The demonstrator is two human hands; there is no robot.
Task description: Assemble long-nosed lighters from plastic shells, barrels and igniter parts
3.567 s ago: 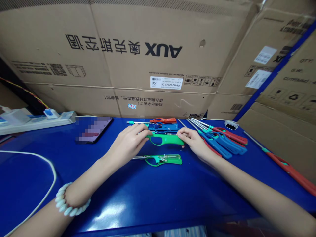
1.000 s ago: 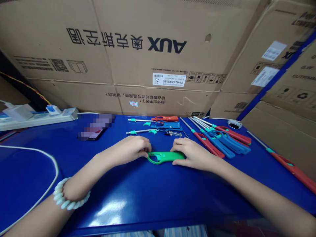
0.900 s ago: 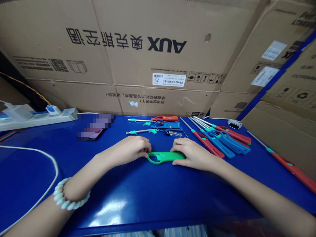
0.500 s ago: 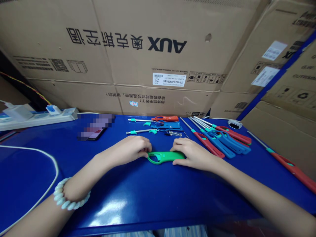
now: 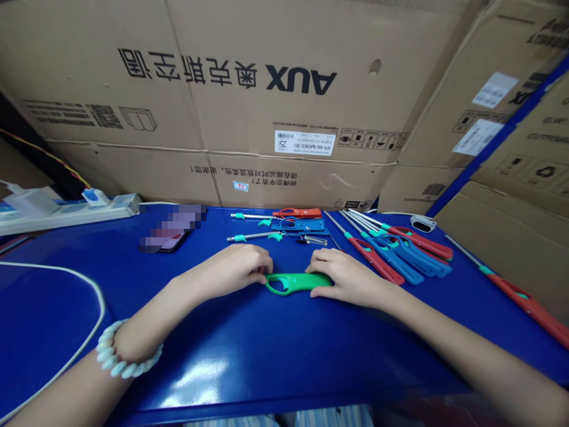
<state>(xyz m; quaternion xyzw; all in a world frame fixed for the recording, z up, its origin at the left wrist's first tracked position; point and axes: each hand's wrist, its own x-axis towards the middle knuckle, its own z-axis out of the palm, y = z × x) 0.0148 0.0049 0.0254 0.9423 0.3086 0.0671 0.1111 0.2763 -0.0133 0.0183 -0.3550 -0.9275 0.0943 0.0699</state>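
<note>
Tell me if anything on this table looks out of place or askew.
One red lighter lies alone by the right edge, apart from the fanned lighter pile. Behind the green lighter, a blue shell lies open with loose parts.

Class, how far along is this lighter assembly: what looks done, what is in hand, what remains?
Done, apparently: assembled red and blue lighters lie grouped at right. In hand: left hand and right hand hold the green handle down on the table. Left: an open blue shell, a red shell and loose tubes behind it.
</note>
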